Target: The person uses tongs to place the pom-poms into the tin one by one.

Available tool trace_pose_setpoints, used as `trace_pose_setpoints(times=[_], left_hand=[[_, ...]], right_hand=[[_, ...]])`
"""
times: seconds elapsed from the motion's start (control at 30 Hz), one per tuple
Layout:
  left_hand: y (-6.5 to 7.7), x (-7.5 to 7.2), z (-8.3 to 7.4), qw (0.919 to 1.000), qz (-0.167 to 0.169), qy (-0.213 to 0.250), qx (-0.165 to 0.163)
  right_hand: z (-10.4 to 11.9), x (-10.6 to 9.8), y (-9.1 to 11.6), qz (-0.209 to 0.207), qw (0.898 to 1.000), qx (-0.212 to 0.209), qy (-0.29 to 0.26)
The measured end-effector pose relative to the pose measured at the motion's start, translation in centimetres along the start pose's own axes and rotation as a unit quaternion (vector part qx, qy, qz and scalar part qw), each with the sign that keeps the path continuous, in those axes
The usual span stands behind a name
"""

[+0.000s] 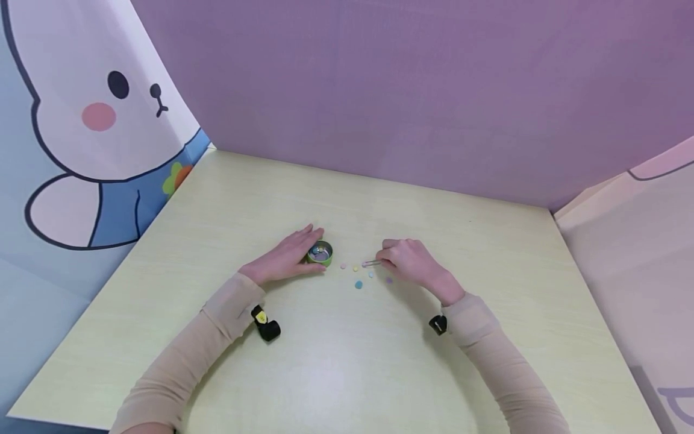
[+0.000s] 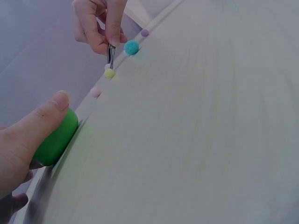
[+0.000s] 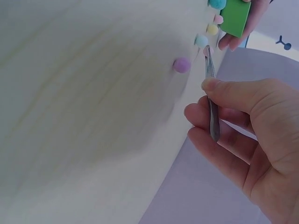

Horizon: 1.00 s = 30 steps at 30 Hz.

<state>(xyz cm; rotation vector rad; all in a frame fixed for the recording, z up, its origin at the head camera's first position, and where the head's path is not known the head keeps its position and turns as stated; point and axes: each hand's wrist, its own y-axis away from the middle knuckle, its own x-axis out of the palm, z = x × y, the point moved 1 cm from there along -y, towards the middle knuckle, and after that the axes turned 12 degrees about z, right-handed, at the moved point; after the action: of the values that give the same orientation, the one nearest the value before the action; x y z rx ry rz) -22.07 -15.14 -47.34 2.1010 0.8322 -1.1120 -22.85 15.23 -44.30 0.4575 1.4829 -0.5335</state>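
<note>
My left hand (image 1: 284, 256) holds a small round green tin (image 2: 58, 140) on the table, thumb on the near side and fingers on the far side. Inside the open tin lie some small things, too small to tell apart. Between thumb and fingers, my right hand (image 1: 409, 260) pinches metal tweezers (image 3: 214, 123). Their tips are at a small pink pompom (image 3: 205, 52); whether they grip it I cannot tell. Around them lie another pink pompom (image 1: 343, 266), a yellow pompom (image 1: 355, 269), a light blue pompom (image 3: 201, 41), a larger teal pompom (image 1: 358, 284) and a purple pompom (image 3: 182, 65).
The pale wooden table (image 1: 325, 361) reaches back to a purple cloth wall (image 1: 406, 90). A panel with a cartoon rabbit (image 1: 97, 150) stands at the left, and a pale panel (image 1: 640, 253) at the right. Black straps with cameras sit on both wrists.
</note>
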Motion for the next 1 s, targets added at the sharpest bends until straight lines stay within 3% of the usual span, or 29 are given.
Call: trace_pose_setpoints(times=[1.0], left_hand=[[-0.11, 0.20, 0.24, 0.9999, -0.008, -0.006, 0.003]], right_hand=[[0.27, -0.96, -0.94, -0.006, 1.000, -0.004, 0.005]])
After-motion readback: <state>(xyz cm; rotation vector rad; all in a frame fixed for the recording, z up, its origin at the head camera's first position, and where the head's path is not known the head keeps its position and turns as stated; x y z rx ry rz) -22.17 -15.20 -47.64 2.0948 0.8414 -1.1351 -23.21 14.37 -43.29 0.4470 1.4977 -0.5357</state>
